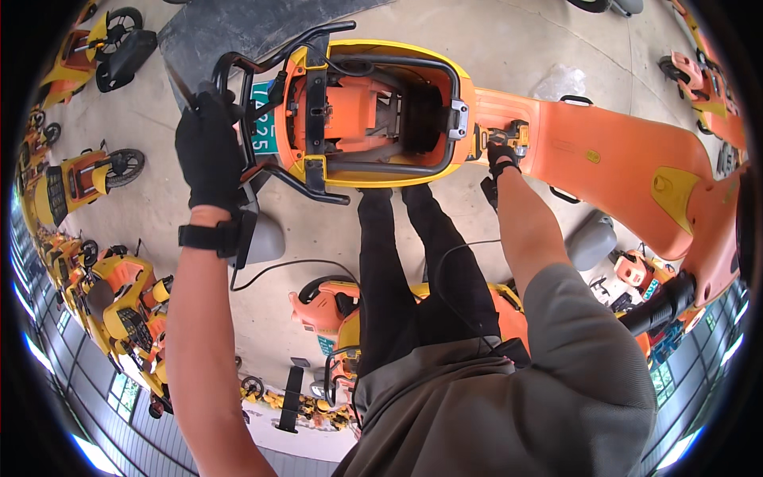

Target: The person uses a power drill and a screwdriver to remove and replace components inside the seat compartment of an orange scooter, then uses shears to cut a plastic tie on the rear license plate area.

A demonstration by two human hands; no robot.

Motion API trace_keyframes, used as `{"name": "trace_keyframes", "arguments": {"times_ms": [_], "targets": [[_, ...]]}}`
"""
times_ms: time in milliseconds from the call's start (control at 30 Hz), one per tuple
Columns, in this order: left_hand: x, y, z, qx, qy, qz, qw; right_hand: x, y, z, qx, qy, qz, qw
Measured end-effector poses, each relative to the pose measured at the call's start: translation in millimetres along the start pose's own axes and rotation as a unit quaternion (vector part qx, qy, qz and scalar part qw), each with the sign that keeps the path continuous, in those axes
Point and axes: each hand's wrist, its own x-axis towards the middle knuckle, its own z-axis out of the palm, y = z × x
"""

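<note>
An orange and yellow scooter body [604, 147] stretches across in front of me, its open seat compartment [421, 56] showing dark inner walls and an orange inner part. My left hand [211, 151], in a black glove, is at the rear rack [274, 60], beside the green number plate [264, 119]. Its fingers are closed round a thin dark rod [181, 86] that points up and left. On the footboard just ahead of the compartment lies a yellow and black cordless drill [517, 135]. My right hand [501, 151], also gloved, is closed on it; its fingers are partly hidden.
Many more scooters stand around, such as one [83, 183] at left and another [318, 310] behind my legs. A dark mat [230, 28] covers the floor at the far left. Clear plastic [559, 82] lies beyond the footboard. A black cable [294, 262] runs from my left wrist.
</note>
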Motion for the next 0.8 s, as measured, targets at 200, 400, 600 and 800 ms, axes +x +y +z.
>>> {"name": "trace_keyframes", "arguments": {"times_ms": [200,400,600,800], "targets": [[-4.9,12.4,-1.9,-0.071,-0.01,-0.076,0.995,107.6,31.0,54.3,0.405,0.005,0.132,0.904],[-15.6,-5.6,-13.4,-0.031,-0.038,0.053,0.997,107.2,7.7,49.6,0.546,-0.097,0.171,0.814],[-12.5,0.4,-11.5,0.029,-0.046,0.023,0.998,93.3,-8.2,12.3,0.54,-0.156,0.264,0.784],[-7.4,10.0,-12.2,-0.042,-0.069,-0.008,0.997,167.5,32.3,82.5,0.476,-0.023,0.097,0.874]]}}
